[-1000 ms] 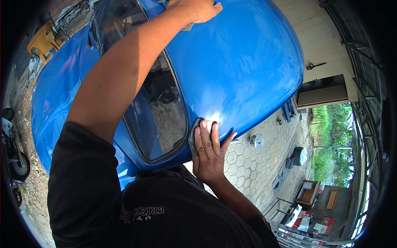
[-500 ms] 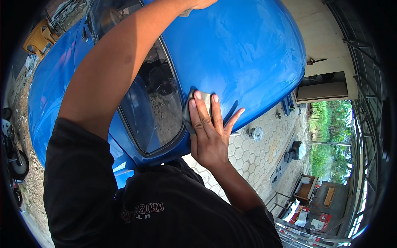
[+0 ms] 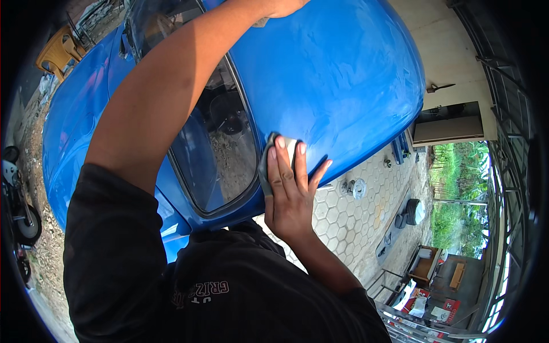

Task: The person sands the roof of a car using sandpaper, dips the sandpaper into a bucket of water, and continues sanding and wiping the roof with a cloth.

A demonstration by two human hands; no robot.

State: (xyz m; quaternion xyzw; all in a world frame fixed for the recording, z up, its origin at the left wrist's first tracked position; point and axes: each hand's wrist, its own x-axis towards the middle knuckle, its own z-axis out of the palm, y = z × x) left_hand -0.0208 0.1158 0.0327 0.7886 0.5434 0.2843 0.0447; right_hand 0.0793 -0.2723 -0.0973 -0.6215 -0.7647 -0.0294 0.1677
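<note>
My right hand (image 3: pixel 293 197) lies with fingers stretched over a grey cloth (image 3: pixel 266 171), pressing it against the blue car roof (image 3: pixel 331 80) beside the rear edge of a dark-rimmed window (image 3: pixel 220 154). The cloth shows around my fingertips and along the hand's left side. My left arm reaches up across the window, and my left hand (image 3: pixel 286 7) rests on the roof at the top edge of the picture. Its fingers are cut off there. A small greyish bit of material (image 3: pixel 261 23) shows under that hand, too little to name.
Light hexagonal paving (image 3: pixel 337 223) runs along the right, with a stack of dark round things (image 3: pixel 410 212) on it. Cluttered shelving (image 3: pixel 426 266) stands at the lower right. A yellow chair (image 3: pixel 57 51) and a motorbike (image 3: pixel 26 220) are on the left.
My right hand and the cloth have slid a little toward me along the roof. The view has shifted slightly, and my left hand stays at the top of the roof.
</note>
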